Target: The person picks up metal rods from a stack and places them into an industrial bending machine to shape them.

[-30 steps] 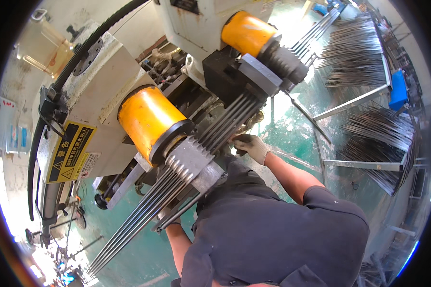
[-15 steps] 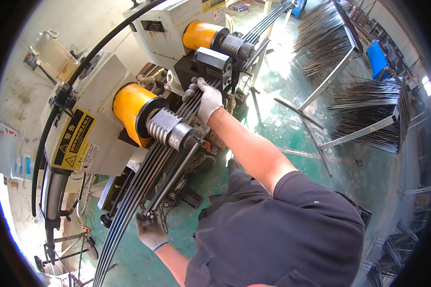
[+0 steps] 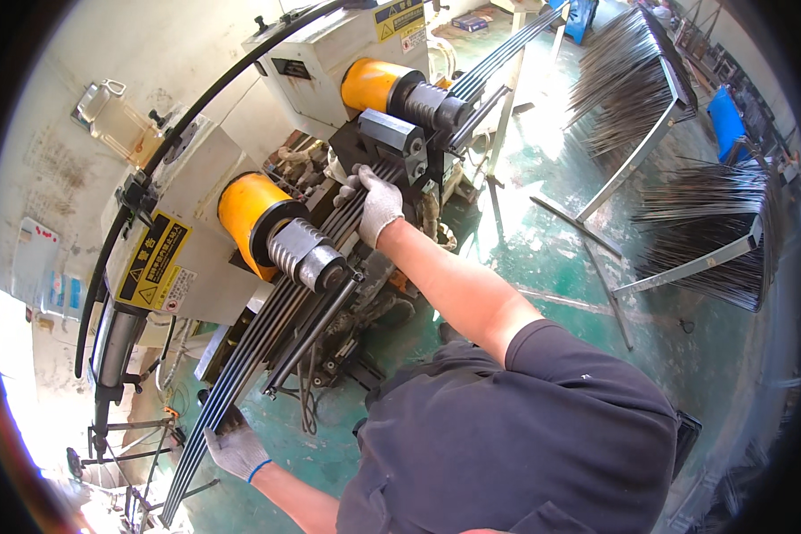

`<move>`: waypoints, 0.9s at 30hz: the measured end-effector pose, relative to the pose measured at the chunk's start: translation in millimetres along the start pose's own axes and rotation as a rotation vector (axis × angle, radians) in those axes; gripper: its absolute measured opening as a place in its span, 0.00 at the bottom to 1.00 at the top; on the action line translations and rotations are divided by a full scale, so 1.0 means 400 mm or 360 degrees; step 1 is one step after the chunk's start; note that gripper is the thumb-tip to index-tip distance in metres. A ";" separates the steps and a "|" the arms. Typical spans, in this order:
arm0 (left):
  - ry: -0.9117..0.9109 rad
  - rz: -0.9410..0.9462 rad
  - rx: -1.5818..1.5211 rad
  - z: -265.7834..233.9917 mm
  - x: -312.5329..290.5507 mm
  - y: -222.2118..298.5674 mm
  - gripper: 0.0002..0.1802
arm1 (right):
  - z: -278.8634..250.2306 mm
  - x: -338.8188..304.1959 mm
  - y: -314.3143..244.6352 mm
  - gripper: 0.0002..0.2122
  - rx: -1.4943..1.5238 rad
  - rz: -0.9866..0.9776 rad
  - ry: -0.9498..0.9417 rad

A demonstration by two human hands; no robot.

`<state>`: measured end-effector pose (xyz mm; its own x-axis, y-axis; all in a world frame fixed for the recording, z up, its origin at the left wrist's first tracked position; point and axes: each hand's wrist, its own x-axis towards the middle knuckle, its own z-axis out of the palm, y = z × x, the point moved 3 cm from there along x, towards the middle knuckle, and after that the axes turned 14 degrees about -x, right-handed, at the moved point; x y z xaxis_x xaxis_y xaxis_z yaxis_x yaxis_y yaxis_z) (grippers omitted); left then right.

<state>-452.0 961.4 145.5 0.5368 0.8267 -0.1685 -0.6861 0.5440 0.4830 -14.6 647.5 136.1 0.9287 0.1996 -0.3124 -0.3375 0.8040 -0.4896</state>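
A bundle of several thin metal rods (image 3: 240,383) runs slantwise through a machine with two yellow-collared heads. My right hand (image 3: 381,203), in a pale knit glove, is closed around the rods between the near head (image 3: 267,227) and the far head (image 3: 392,87). At the lower left, my left hand (image 3: 238,452), in a glove with dark-stained fingers, grips the same rods at their right edge, thumb against them. Part of its fingers is hidden under the bundle. A bare steel bar (image 3: 311,334) stands out alongside the rods, below the near head.
Racks at the right hold stacks of thin dark rods (image 3: 627,80) and [more rods (image 3: 703,227). A curved black hose (image 3: 200,98) arches over the machine. A plastic jug (image 3: 120,120) is by the wall. A metal stand (image 3: 151,445) is at the lower left.
My left hand has moved down and left, from beside the steel bar's end to the rods. My right hand stays on the rods. The whole view has shifted slightly.
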 end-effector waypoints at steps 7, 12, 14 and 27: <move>0.0057 0.0409 0.0349 0.099 0.001 0.045 0.27 | -0.004 0.010 -0.018 0.07 0.0037 0.0025 -0.0033; 0.0041 0.0674 0.0609 0.349 -0.004 0.122 0.30 | -0.010 -0.005 -0.009 0.07 0.0030 0.0066 -0.0006; 0.0046 0.0692 0.0693 0.437 -0.003 0.144 0.27 | -0.011 0.003 -0.017 0.07 0.0046 0.0051 -0.0019; -0.0471 0.1077 0.1328 1.011 -0.038 0.029 0.23 | -0.010 -0.004 -0.015 0.07 0.0009 0.0058 -0.0013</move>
<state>-269.5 897.0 501.2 0.3489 0.7890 0.5057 -0.3960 -0.3649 0.8426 -14.6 640.0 136.3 0.9170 0.2336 -0.3234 -0.3705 0.7991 -0.4735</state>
